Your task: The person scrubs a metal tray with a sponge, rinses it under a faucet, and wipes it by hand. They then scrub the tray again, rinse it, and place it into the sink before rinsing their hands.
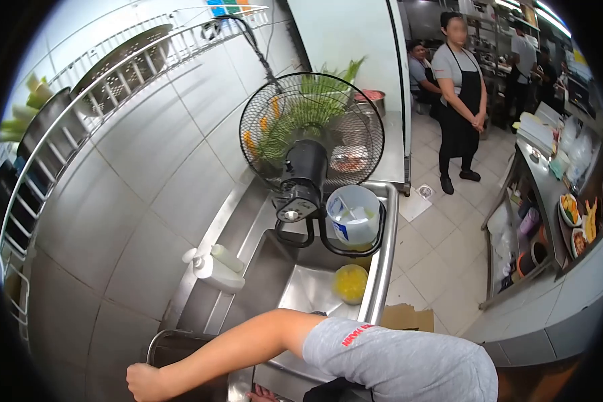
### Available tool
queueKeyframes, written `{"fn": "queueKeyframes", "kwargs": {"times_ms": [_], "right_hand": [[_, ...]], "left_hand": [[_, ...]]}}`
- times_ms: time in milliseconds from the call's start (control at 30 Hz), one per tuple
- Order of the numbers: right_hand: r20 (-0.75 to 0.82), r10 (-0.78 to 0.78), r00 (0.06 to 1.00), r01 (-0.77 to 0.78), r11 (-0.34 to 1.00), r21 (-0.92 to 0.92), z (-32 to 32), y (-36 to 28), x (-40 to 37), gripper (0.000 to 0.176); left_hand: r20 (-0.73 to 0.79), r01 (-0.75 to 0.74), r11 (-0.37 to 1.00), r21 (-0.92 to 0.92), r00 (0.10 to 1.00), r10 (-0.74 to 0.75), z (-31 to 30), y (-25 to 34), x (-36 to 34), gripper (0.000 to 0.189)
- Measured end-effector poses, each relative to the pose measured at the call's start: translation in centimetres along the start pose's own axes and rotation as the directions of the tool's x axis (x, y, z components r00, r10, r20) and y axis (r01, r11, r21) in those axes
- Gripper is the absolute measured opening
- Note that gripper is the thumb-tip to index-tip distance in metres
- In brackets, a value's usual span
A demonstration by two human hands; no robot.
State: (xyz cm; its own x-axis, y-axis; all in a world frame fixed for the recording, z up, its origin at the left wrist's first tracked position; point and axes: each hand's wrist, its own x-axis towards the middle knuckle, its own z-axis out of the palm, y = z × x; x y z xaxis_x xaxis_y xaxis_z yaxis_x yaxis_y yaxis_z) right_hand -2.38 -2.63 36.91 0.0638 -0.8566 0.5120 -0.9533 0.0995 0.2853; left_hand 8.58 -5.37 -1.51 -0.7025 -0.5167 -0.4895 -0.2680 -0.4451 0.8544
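Note:
My right arm in a grey sleeve stretches across the sink to the left. My right hand is closed in a fist beside a curved metal bar; what it holds, if anything, is hidden. Only a few fingers of my left hand show at the bottom edge, low by the sink's edge. Beyond my arm lies the steel sink, with a round container of yellow contents in its basin. White plastic bottles stand on the ledge by the wall.
A black fan stands over the sink's far end, next to a white bucket. Leafy greens are behind it. A wire rack with pots hangs left. One person stands on the tiles; others are farther back. A steel counter holds food.

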Motion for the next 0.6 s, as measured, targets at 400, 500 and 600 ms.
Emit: {"fn": "queueKeyframes", "kwargs": {"times_ms": [400,500,600], "right_hand": [[0.088,0.163,0.983,-0.173,0.977,0.122,-0.3,0.5,0.6,0.018],[0.035,0.153,0.988,-0.155,0.986,0.056,-1.0,0.4,0.0,0.013],[0.007,0.161,0.987,-0.161,0.986,0.041,-1.1,0.1,-0.2,0.011]], "left_hand": [[-0.113,0.008,0.998,-0.069,0.994,-0.016,2.3,3.6,-5.0,0.05],[0.01,-0.029,0.996,-0.09,1.0,0.03,-1.8,-0.8,1.6,0.067],[0.118,-0.079,0.995,-0.055,0.989,0.085,-2.8,-2.4,3.7,0.083]]}}
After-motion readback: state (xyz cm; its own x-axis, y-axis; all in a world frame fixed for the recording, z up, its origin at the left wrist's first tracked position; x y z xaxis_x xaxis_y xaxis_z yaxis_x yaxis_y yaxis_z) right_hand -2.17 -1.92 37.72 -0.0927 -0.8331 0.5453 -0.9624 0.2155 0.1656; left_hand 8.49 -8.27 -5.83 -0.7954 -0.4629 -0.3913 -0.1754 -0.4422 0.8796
